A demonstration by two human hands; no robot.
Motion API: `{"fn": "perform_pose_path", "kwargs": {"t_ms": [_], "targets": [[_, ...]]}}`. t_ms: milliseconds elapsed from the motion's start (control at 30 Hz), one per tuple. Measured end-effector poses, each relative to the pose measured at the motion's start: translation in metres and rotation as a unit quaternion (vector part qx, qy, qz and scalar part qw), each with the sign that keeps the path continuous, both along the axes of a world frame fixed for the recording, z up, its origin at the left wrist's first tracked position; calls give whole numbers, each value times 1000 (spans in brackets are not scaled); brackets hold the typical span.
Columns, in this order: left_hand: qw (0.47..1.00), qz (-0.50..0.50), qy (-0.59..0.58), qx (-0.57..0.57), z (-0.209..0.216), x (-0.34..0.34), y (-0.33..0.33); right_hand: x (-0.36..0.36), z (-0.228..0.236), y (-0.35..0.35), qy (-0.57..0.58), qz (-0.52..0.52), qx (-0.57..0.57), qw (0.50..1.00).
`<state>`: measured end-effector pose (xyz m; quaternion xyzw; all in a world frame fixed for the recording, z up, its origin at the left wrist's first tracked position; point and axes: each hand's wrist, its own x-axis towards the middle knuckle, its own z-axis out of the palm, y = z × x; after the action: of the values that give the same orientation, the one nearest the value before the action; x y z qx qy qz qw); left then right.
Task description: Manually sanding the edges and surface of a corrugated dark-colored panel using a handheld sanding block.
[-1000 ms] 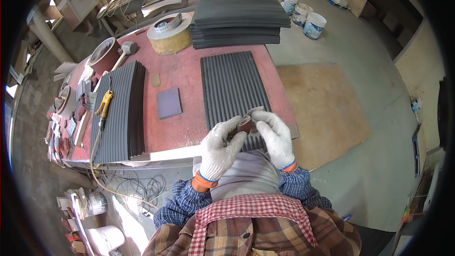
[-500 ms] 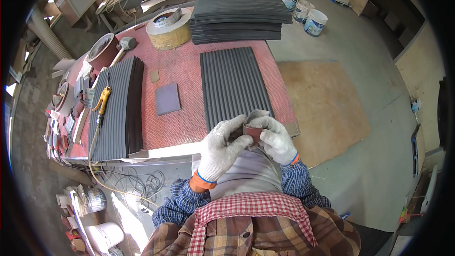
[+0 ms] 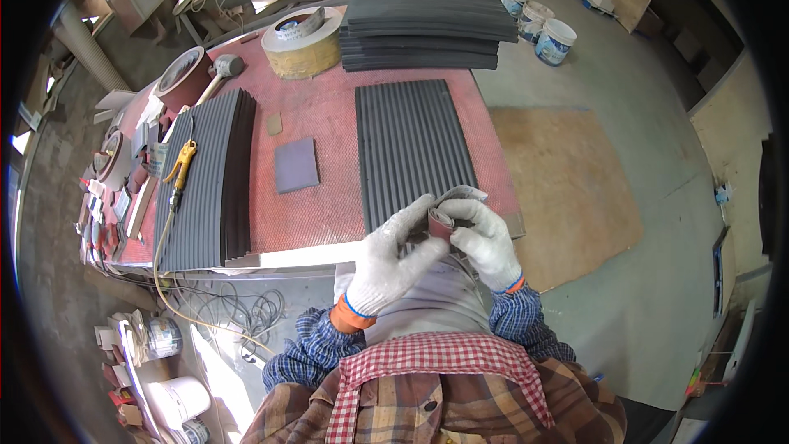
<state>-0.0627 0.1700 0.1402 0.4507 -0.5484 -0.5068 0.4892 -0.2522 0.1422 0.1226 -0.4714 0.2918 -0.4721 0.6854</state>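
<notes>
Just past the table's front edge, both gloved hands hold a curled strip that looks like sandpaper [image 3: 440,224], reddish brown outside with a grey back. Its coil sits between the thumbs and fingers, and a grey loose end sticks out over the right fingers. My left hand [image 3: 394,259] is closed on the coil's left side. On its right side, my right hand [image 3: 486,248] pinches it, thumb bent inward. Directly beyond the hands lies a dark ribbed panel [image 3: 417,148] on the red table.
A stack of ribbed panels [image 3: 205,173] bears a yellow air blow gun [image 3: 182,166] at left. A purple-grey square pad [image 3: 296,166] lies mid-table. Farther back are a mallet [image 3: 228,67], a wide tape roll [image 3: 302,53] and more dark panels [image 3: 423,29]. Buckets [image 3: 555,43] stand on the floor.
The strip is curled into a tighter coil, and its loose end now reaches farther right. My left fingers have shifted slightly around it. The whole view has moved a little.
</notes>
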Motion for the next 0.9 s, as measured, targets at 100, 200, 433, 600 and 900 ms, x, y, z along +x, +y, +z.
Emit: {"fn": "perform_pose_path", "kwargs": {"t_ms": [100, 200, 433, 600, 900], "targets": [[999, -1, -41, -36, 1, -7, 3, 8, 1, 3, 35, -24, -26, 999], [998, 37, -45, -7, -2, -11, 2, 10, 0, 3, 91, -35, -72, 993], [999, 17, -32, 1, 3, 0, 1, 9, 16, 5, 113, -54, -25, 992], [997, 35, -73, -5, 0, -3, 1, 18, 19, 10, 155, -69, -74, 983], [995, -23, -96, 27, 13, -1, 3, 7, 4, 4, 115, -60, -21, 991]]}}
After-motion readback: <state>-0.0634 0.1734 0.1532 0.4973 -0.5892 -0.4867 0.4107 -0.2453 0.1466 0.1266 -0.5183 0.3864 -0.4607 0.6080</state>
